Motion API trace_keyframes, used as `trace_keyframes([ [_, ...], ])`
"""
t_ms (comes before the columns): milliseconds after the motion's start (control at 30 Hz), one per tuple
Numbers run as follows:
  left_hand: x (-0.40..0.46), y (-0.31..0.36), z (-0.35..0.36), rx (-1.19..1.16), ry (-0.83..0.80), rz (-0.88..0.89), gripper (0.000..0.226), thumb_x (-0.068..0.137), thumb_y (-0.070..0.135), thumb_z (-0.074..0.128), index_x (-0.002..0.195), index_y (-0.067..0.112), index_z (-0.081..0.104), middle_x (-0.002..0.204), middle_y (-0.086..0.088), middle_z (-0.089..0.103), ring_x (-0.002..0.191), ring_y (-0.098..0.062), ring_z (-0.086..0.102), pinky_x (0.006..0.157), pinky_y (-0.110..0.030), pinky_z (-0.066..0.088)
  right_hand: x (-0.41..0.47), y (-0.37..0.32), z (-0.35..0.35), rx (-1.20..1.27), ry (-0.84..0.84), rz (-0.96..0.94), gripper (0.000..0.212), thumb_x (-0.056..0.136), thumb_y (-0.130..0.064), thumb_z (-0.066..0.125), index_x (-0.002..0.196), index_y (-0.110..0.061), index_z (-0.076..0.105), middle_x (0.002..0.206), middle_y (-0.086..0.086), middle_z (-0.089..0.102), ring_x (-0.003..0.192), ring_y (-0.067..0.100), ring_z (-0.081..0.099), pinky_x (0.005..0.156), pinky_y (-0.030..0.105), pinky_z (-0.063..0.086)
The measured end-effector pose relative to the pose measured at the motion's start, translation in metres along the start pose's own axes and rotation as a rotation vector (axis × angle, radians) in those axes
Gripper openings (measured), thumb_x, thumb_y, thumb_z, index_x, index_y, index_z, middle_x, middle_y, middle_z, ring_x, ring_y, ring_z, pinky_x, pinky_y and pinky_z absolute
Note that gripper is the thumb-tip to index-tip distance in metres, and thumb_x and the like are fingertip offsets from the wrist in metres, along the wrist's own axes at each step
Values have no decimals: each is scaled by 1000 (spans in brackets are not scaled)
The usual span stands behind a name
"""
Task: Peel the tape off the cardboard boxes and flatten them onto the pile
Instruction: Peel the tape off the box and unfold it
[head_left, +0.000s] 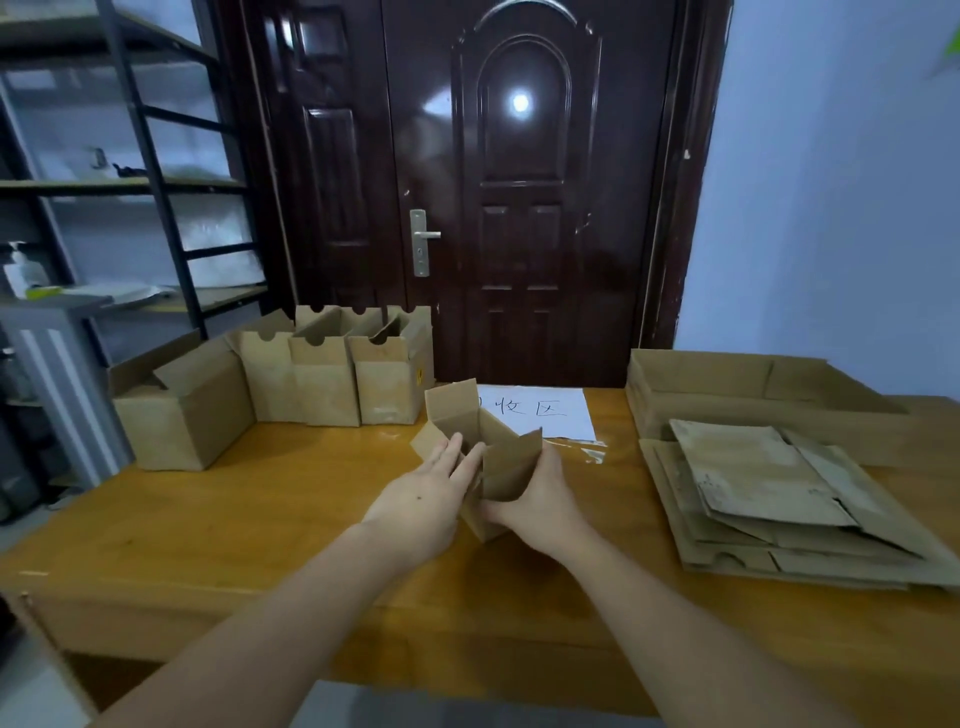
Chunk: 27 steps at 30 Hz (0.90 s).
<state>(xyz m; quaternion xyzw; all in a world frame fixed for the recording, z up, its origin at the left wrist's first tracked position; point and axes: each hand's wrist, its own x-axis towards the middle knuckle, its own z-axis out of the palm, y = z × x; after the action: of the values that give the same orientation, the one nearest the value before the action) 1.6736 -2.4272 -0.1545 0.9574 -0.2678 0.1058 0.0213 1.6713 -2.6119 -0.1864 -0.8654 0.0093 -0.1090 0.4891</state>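
A small opened cardboard box (493, 441) stands at the middle of the wooden table (260, 519), its flaps sticking up. My left hand (426, 499) lies against its left side with straight fingers. My right hand (540, 501) grips its right side, thumb on the near face. A pile of flattened boxes (769, 499) lies on the right of the table. Several upright open boxes (322, 374) stand in a row at the back left, with a larger box (187, 415) beside them. Tape on the held box is not visible.
A white sheet with handwriting (545, 410) and a strip of peeled tape (592, 452) lie behind the held box. A big shallow carton (727, 384) sits at the back right. Beyond stand a dark door (519, 208) and a metal shelf (130, 182) at left.
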Motion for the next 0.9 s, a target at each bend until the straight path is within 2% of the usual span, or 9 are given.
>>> trace_keyframes([
  [133,-6,-32,-13,5,101,63,80,101,20,56,164,31,8,171,6,11,156,-13,17,124,-31,23,4,2,-19,-81,-77,14,112,60,-47,91,146,-26,23,135,-9,29,127,16,43,98,35,50],
  [300,-9,-62,-9,-142,147,-198,97,94,38,71,164,27,5,172,4,8,156,-14,15,124,-31,23,8,11,-51,-98,-243,71,142,57,-45,92,157,-42,-9,164,-16,6,149,24,23,119,45,36],
  [367,-12,-64,-3,-266,46,-284,106,88,48,76,164,27,5,171,3,12,156,-17,19,123,-35,26,10,13,-62,-87,-327,105,146,60,-38,92,153,-50,-20,160,-15,18,145,22,32,114,38,41],
  [433,-11,-61,7,-358,-71,-303,110,83,56,77,164,28,8,170,4,17,154,-19,23,122,-38,28,8,14,-72,-91,-419,126,139,73,-26,87,152,-48,-25,150,-11,35,133,16,44,101,23,47],
  [533,-9,-50,19,-513,-154,-284,99,81,61,75,160,35,21,159,9,40,144,-17,41,118,-41,39,6,14,-78,-123,-464,78,120,84,-15,78,158,-42,-11,146,-10,39,134,14,43,85,11,43],
  [600,-8,-40,22,-547,-177,-249,71,87,52,73,148,37,40,138,14,57,129,-12,55,107,-36,48,3,12,-79,-149,-452,72,108,86,-16,76,161,-33,1,150,-8,40,138,15,40,86,9,39],
  [667,-7,-34,24,-520,-174,-210,53,93,44,71,140,34,49,126,15,62,119,-11,60,100,-31,52,0,11,-81,-175,-417,60,99,88,-17,75,161,-29,9,137,-15,48,124,6,48,81,6,42],
  [733,-8,-32,21,-502,-167,-193,57,93,46,71,144,34,48,135,11,60,123,-13,57,101,-29,50,-5,9,-85,-182,-348,57,98,89,-16,74,162,-28,10,123,-18,52,105,1,56,73,7,48],
  [900,-8,-37,12,-465,-90,-190,94,84,54,77,158,36,22,154,8,48,136,-15,49,106,-31,47,-18,5,-92,-293,-148,-128,126,88,-21,78,147,-58,-26,129,-5,59,91,12,70,80,31,60],
])
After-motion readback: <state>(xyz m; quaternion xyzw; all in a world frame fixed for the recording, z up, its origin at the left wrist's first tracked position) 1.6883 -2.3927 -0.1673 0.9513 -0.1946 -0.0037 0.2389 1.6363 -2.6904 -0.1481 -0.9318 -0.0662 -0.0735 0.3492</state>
